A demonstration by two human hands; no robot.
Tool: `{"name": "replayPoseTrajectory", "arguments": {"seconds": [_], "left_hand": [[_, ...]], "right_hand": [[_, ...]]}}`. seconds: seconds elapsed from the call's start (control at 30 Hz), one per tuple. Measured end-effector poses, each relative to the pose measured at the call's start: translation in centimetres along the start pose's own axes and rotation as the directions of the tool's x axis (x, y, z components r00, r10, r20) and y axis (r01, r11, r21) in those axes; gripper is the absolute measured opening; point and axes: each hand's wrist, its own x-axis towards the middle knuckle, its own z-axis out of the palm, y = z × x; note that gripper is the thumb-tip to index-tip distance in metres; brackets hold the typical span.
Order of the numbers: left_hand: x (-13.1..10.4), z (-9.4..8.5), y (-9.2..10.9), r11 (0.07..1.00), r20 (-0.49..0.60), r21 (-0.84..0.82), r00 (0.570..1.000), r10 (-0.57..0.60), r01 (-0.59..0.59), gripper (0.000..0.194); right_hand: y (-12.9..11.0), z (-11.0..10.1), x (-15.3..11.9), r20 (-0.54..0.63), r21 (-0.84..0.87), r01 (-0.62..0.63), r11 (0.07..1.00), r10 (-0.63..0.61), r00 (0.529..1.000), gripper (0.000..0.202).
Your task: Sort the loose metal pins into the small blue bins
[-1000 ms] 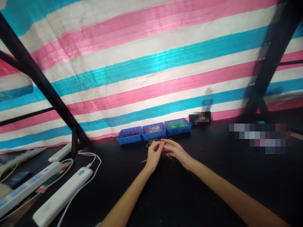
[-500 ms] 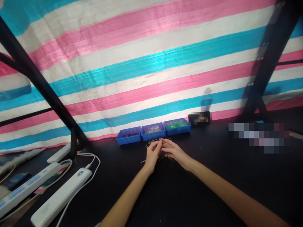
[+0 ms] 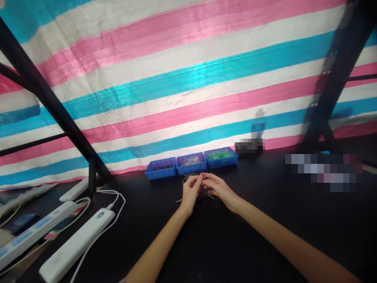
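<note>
My left hand (image 3: 191, 192) and my right hand (image 3: 219, 189) meet at the fingertips over the black table. Both are closed in a pinch; whatever lies between the fingers is too small to make out. Thin, pin-like metal pieces (image 3: 188, 177) lie in a loose pile just behind the hands, and several more (image 3: 208, 195) lie beneath them. Behind the pile stand three blue trays side by side: the left one (image 3: 160, 174) holds dark pieces, the middle one (image 3: 192, 169) clear pieces, the right one (image 3: 222, 161) green pieces.
White power strips (image 3: 78, 243) with cables lie at the left on the black table (image 3: 235, 251). Right of the trays is a blurred dark object (image 3: 249, 147); another pixelated item (image 3: 324, 169) lies further right. Black metal legs (image 3: 59, 114) and a striped sheet (image 3: 176, 94) stand behind.
The fingers of my right hand have shifted slightly at the fingertips, while my left hand stays nearly in place. The trays have not moved on the table.
</note>
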Motion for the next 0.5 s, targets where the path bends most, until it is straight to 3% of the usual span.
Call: {"name": "replayPoseTrajectory", "arguments": {"seconds": [0.3, 0.5], "left_hand": [[0.26, -0.06, -0.59, 0.997, -0.044, 0.068, 0.998, 0.051, -0.048, 0.033], [0.18, -0.09, -0.53, 0.994, -0.039, 0.084, 0.997, 0.068, -0.064, 0.031]], "right_hand": [[0.14, -0.82, 0.43, -0.123, -0.109, 0.065, 0.992, -0.078, 0.989, 0.032], [0.01, -0.81, 0.41, -0.152, -0.063, 0.068, 0.996, -0.077, 0.985, 0.033]]}}
